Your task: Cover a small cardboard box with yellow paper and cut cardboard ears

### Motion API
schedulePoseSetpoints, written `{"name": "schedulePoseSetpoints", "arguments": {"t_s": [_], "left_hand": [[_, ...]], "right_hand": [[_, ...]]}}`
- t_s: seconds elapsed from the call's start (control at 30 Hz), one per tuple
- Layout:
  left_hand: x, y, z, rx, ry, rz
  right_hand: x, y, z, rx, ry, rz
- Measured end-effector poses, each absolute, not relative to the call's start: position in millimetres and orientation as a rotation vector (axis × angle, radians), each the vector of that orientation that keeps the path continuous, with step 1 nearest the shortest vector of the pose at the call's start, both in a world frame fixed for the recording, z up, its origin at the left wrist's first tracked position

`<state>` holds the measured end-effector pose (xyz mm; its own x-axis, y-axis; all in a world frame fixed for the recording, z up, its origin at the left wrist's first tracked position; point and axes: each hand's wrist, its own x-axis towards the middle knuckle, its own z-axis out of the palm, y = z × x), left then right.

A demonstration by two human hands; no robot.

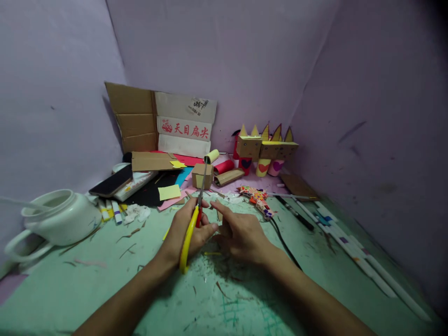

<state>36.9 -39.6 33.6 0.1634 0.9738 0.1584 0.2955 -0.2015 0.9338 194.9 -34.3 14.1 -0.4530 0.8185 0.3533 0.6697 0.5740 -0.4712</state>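
Yellow-handled scissors [190,235] rest in my left hand [180,228], blades pointing up and away over the table. A red inner part of the handle shows near the fingers. Close beside it, my right hand [245,235] is curled, with the index finger reaching toward the scissors. A small brown piece of cardboard [219,216] shows between its fingers, partly hidden. Beyond the blades stands a small cardboard box [202,176] with a pale yellow patch. A pale yellow paper roll [212,156] lies behind the box.
Left stands a white pot [61,217] with a handle; a dark phone [111,181] lies behind it. A glue gun [257,198] with a black cord lies right, near a black pen [296,213] and white strips [353,249]. Cardboard-headed figures [264,149] stand at the back. Scraps litter the green tabletop.
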Motion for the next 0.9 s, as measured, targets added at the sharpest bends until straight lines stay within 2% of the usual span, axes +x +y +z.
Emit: {"name": "schedulePoseSetpoints", "arguments": {"t_s": [0.13,0.23,0.3,0.43,0.5,0.77,0.9], "left_hand": [[37.5,-40.6,33.3,1.605,1.136,1.037],[40.0,-42.5,34.8,1.476,1.125,1.196],[40.0,-42.7,35.7,1.381,1.109,1.333],[38.9,-41.8,35.5,1.215,1.08,1.432],[40.4,-42.2,34.6,1.19,1.09,1.4],[45.1,-43.5,33.6,1.298,1.203,1.252],[30.7,-38.8,34.5,1.787,1.427,1.124]], "right_hand": [[196.6,-34.2,16.0,-1.173,-2.23,0.395],[198.9,-30.1,16.4,-1.129,-1.992,0.542],[199.0,-26.6,16.4,-1.113,-1.697,0.789],[193.6,-24.7,15.3,-0.917,-1.183,1.526],[189.7,-26.6,14.5,-0.843,-0.982,1.664],[188.4,-23.7,17.6,-0.881,-0.67,1.547],[196.8,-15.1,19.5,-0.859,-0.539,1.42]]}}
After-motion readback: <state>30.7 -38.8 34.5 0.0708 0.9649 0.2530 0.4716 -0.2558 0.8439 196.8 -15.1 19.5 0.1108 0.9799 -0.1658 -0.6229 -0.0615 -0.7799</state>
